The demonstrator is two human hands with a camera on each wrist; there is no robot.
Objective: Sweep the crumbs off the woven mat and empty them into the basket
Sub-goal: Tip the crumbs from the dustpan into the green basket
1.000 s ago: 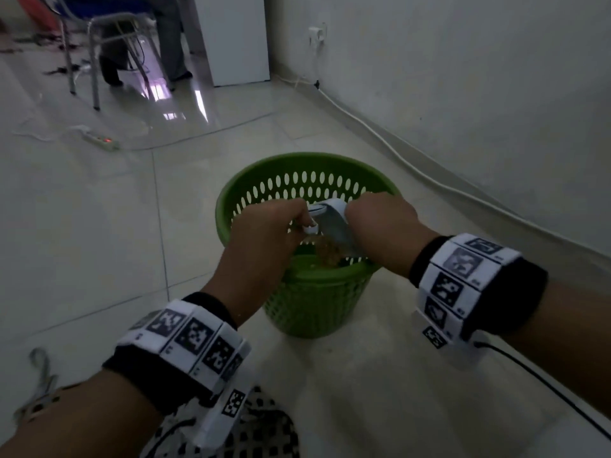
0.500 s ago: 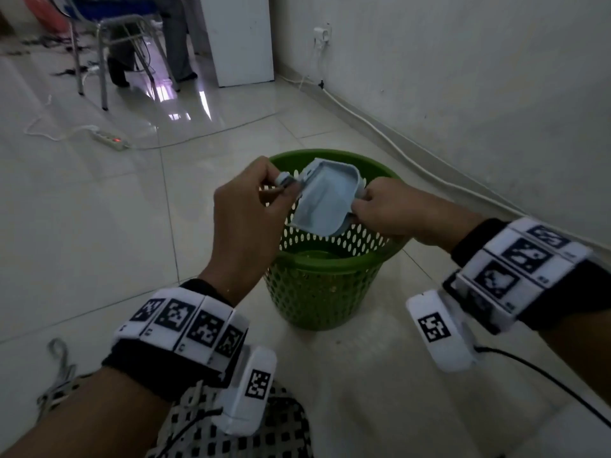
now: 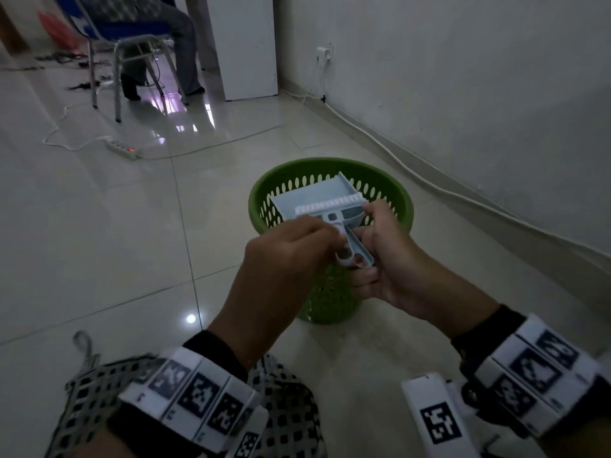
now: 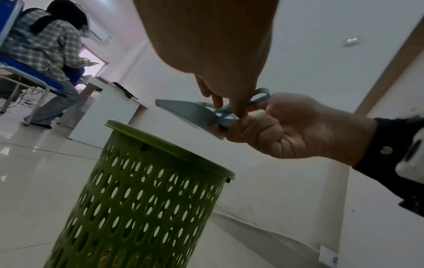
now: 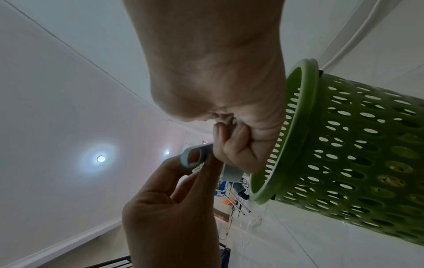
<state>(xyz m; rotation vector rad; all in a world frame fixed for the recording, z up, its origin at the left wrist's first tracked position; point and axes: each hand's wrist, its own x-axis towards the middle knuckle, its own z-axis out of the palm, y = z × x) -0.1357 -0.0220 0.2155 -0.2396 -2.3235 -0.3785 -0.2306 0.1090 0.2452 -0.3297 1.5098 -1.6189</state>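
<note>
A green perforated basket [image 3: 330,163] stands on the tiled floor near the wall. Above its near rim I hold a pale blue dustpan [image 3: 314,198] roughly level, its mouth facing away. A small brush [image 3: 330,204] with white bristles lies across the pan's back edge. My left hand [image 3: 332,234] pinches the brush's looped handle [image 5: 192,156] from above. My right hand [image 3: 368,256] grips the dustpan's handle from below and the side. The left wrist view shows the pan [image 4: 190,112] hanging above the basket's rim [image 4: 169,148]. No crumbs show in the pan.
A white cable [image 3: 429,186] runs along the wall's foot at the right. A power strip [image 3: 122,150] lies on the floor at the back left. Behind it a person sits on a metal chair [image 3: 132,51] beside a white cabinet [image 3: 244,44]. Black-and-white checked fabric [image 3: 291,408] lies below my wrists.
A second ago the pan was tipped down into the basket with crumbs on it. It then swung up, and both hands drew it back level with the brush laid on it.
</note>
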